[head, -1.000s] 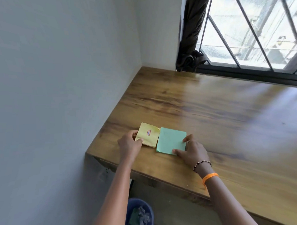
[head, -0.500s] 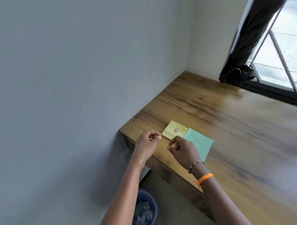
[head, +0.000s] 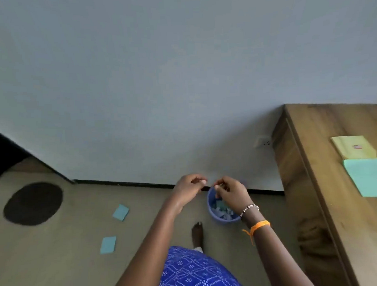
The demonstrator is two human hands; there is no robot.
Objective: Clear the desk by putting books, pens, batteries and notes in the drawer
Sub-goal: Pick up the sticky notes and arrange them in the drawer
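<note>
We find a yellow pad (head: 353,147) and a green pad (head: 368,176) lying flat on the bench (head: 327,180) at right, edges touching, yellow farther in. Well apart from them, our left hand (head: 188,189) and right hand (head: 231,194) hover with fingers curled, fingertips nearly meeting; whether they pinch anything we cannot tell. Below them stands a blue bin (head: 212,213) holding scraps, against the wall. Two blue notes (head: 121,212) (head: 108,245) lie on the floor near a dark mat (head: 33,203).
</note>
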